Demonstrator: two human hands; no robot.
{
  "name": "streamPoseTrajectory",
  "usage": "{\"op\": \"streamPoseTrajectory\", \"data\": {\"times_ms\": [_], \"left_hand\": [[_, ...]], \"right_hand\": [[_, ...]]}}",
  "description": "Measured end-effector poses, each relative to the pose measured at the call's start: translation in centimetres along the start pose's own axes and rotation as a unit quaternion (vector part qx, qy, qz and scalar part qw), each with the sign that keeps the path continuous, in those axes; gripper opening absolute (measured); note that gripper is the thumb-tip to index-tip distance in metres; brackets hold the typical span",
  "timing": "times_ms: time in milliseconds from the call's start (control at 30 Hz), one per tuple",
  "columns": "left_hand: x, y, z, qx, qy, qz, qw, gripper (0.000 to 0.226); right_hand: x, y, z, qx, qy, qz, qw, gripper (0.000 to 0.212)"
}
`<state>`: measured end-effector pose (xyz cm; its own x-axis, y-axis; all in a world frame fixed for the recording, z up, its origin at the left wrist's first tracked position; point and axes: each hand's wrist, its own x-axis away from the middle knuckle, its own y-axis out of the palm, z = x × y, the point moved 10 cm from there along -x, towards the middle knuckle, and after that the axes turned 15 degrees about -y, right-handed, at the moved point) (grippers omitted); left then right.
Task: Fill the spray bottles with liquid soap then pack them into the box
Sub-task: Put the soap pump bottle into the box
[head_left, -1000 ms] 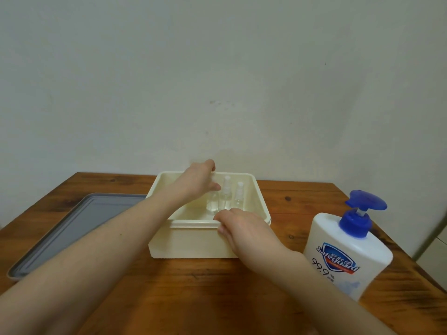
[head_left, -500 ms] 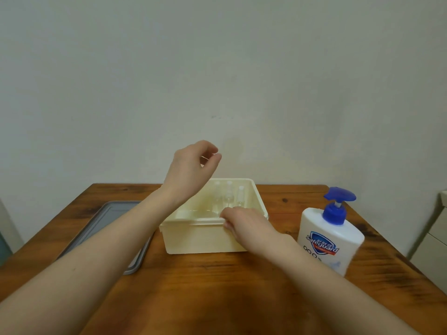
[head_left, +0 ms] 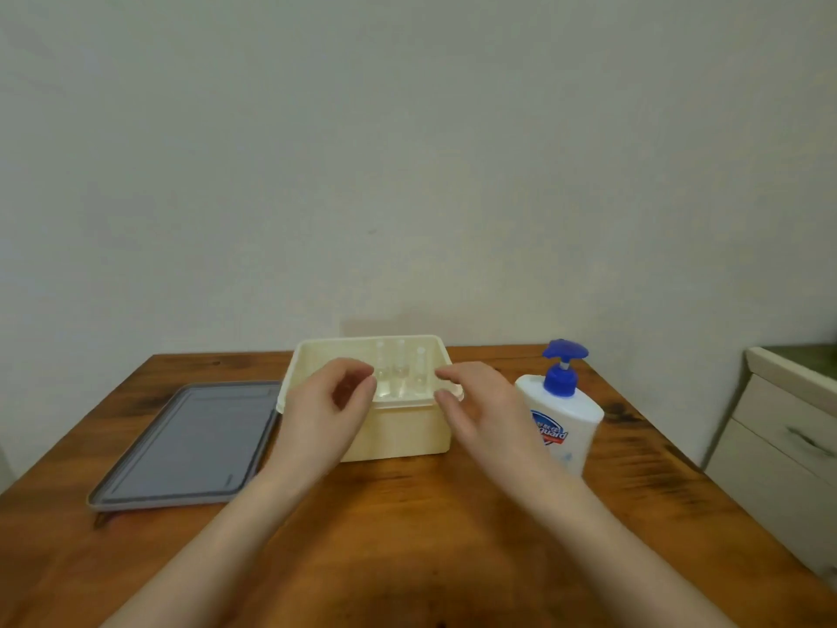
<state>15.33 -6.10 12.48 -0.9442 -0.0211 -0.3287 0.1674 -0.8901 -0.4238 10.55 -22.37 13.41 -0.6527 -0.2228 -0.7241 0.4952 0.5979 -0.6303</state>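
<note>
The left hand (head_left: pixel 328 403) hovers loosely curled, the right hand (head_left: pixel 482 407) slack-fingered, both empty. Just beyond and between them the spray bottles (head_left: pixel 399 376) stand in the box (head_left: pixel 398 435), the soap bottle (head_left: pixel 564 419) beside the right hand.

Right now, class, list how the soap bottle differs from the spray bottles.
The soap bottle is opaque white with a blue pump; the spray bottles are clear. The soap bottle is far bigger than the spray bottles. The soap bottle stands on the table, the spray bottles inside the box. All stand upright.
</note>
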Motion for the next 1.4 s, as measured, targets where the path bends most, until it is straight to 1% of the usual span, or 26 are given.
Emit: {"op": "streamPoseTrajectory", "data": {"times_ms": [100, 167, 233, 300, 367, 467, 500, 533, 567, 600, 633, 733, 767, 800, 833, 900, 933, 1000, 1033, 1067, 1167, 1200, 1267, 1300, 1333, 1400], "left_hand": [[2.1, 4.9, -0.2, -0.013, -0.013, -0.08, 0.997, 0.02], [3.2, 8.9, -0.4, -0.035, -0.035, -0.146, 0.988, 0.032], [4.2, 13.1, -0.6, -0.059, -0.048, -0.209, 0.975, 0.049], [4.9, 16.9, -0.8, -0.067, -0.071, -0.264, 0.959, 0.065], [5.1, 19.4, -1.0, -0.029, -0.113, -0.307, 0.945, 0.074], [4.9, 21.3, -0.8, 0.063, -0.159, -0.334, 0.927, 0.078], [4.9, 21.6, -0.7, 0.084, -0.161, -0.345, 0.921, 0.076], [4.8, 22.0, -0.6, 0.097, -0.152, -0.352, 0.919, 0.066], [4.8, 21.9, -0.2, 0.099, -0.14, -0.352, 0.92, 0.05], [4.7, 21.9, 0.0, 0.101, -0.13, -0.349, 0.923, 0.037], [4.6, 21.6, 0.2, 0.106, -0.124, -0.34, 0.926, 0.032], [4.3, 20.5, 1.0, 0.108, -0.109, -0.321, 0.935, 0.023], [4.2, 19.9, 1.6, 0.108, -0.098, -0.318, 0.937, 0.024], [4.1, 19.2, 2.4, 0.111, -0.089, -0.311, 0.94, 0.03], [3.9, 18.4, 3.2, 0.116, -0.077, -0.299, 0.944, 0.041], [3.3, 17.3, 4.8, 0.145, -0.039, -0.28, 0.948, 0.08], [3.0, 16.7, 5.4, 0.165, -0.028, -0.272, 0.948, 0.094], [2.5, 15.4, 6.4, 0.208, -0.025, -0.248, 0.946, 0.108], [2.3, 14.7, 7.1, 0.22, -0.017, -0.234, 0.947, 0.109], [2.2, 14.1, 7.5, 0.228, -0.008, -0.224, 0.948, 0.104], [2.8, 11.7, 10.1, 0.228, 0.031, -0.194, 0.954, 0.065], [2.8, 10.8, 10.5, 0.222, 0.037, -0.191, 0.955, 0.057], [2.3, 9.0, 10.4, 0.192, 0.047, -0.174, 0.965, 0.054], [1.5, 7.5, 9.6, 0.161, 0.041, -0.142, 0.976, 0.053], [0.4, 5.9, 8.4, 0.131, 0.035, -0.097, 0.986, 0.047], [-1.7, 1.7, 5.1, 0.091, 0.013, 0.013, 0.996, 0.027]], "right_hand": [[4.0, -5.6, 1.1, 0.018, 0.049, 0.139, 0.989, 0.015], [7.0, -7.7, 2.3, 0.017, 0.109, 0.2, 0.974, 0.014], [10.0, -8.4, 4.1, 0.021, 0.18, 0.238, 0.954, 0.011], [12.4, -7.8, 6.0, 0.022, 0.26, 0.229, 0.938, 0.025], [13.7, -6.4, 7.4, -0.003, 0.324, 0.191, 0.926, 0.042], [14.3, -4.2, 8.6, -0.038, 0.366, 0.154, 0.917, 0.056], [14.3, -3.7, 8.9, -0.042, 0.37, 0.149, 0.916, 0.058], [14.3, -3.3, 9.2, -0.045, 0.373, 0.149, 0.915, 0.061], [14.3, -3.0, 9.5, -0.048, 0.375, 0.151, 0.914, 0.062], [14.3, -2.9, 9.8, -0.053, 0.379, 0.155, 0.911, 0.063], [14.3, -2.7, 10.1, -0.057, 0.384, 0.158, 0.908, 0.064], [13.8, -2.6, 10.5, -0.073, 0.38, 0.162, 0.908, 0.066], [13.3, -2.9, 10.5, -0.079, 0.369, 0.169, 0.91, 0.065], [12.6, -3.4, 10.2, -0.089, 0.356, 0.179, 0.913, 0.062], [11.8, -3.9, 9.9, -0.104, 0.338, 0.19, 0.916, 0.059], [9.9, -5.2, 9.2, -0.134, 0.299, 0.213, 0.92, 0.059], [8.9, -5.7, 9.1, -0.145, 0.282, 0.228, 0.921, 0.062], [6.9, -6.8, 8.9, -0.149, 0.251, 0.254, 0.922, 0.066], [5.7, -7.3, 8.7, -0.148, 0.237, 0.265, 0.923, 0.066], [4.6, -7.7, 8.6, -0.148, 0.223, 0.275, 0.923, 0.065], [1.4, -8.8, 7.8, -0.169, 0.18, 0.303, 0.92, 0.058], [0.4, -8.9, 7.5, -0.173, 0.168, 0.305, 0.921, 0.055], [-1.6, -8.9, 6.9, -0.174, 0.154, 0.288, 0.929, 0.048], [-2.8, -8.7, 6.5, -0.184, 0.144, 0.271, 0.934, 0.046], [-4.1, -8.4, 6.0, -0.202, 0.129, 0.247, 0.939, 0.046], [-7.1, -7.1, 4.7, -0.24, 0.095, 0.174, 0.95, 0.046]]}}
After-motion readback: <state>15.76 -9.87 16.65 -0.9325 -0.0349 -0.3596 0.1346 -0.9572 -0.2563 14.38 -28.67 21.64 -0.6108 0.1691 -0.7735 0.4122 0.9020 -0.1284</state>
